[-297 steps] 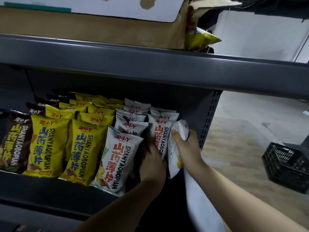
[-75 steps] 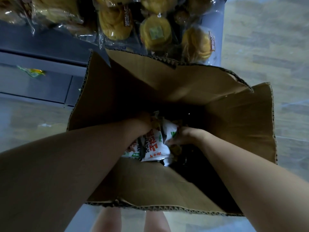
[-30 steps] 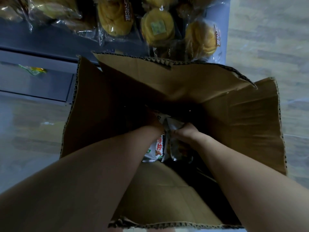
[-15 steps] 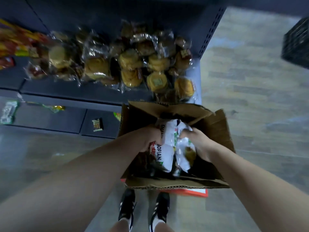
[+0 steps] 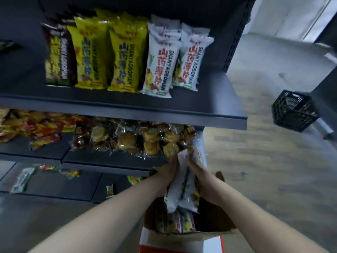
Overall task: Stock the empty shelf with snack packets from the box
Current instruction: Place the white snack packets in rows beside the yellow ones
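Between my two hands hangs a bunch of white snack packets (image 5: pixel 184 194), lifted above the open cardboard box (image 5: pixel 215 220). My left hand (image 5: pixel 166 170) grips the bunch from the left and my right hand (image 5: pixel 197 172) grips it from the right. More white packets (image 5: pixel 182 222) lie in the box. Higher up, the dark shelf (image 5: pixel 209 105) carries rows of brown, yellow and white packets (image 5: pixel 160 64), with bare space at its right end.
Below that shelf lies a lower shelf (image 5: pixel 102 159) heaped with wrapped yellow pastries (image 5: pixel 151 139) and red snack bags (image 5: pixel 36 125). A black plastic crate (image 5: pixel 293 112) stands on the wooden floor to the right. A few loose packets (image 5: pixel 23 178) lie on the bottom ledge.
Both hands have risen out of the box with the white packets. The view has tilted up from the box to the stocked shelf.
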